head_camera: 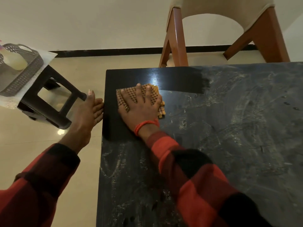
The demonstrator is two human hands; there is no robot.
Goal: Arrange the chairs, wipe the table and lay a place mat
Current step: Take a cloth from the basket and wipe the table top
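Orange waffle-textured cloth (pixel 157 102) flat near far-left corner of dusty black table (pixel 229 145), clean streak beside. Right hand (pixel 141 104) spread flat, pressing it. Left hand (pixel 91 108) open at table's left edge.

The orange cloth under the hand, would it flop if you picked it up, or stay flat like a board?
Probably floppy: the cloth bunches at its edge beside the right hand, which presses it flat on the table. It looks thin and waffle-textured, so likely light. It seems to drag rather than slip, since it has left a clean dark stripe in the dust.
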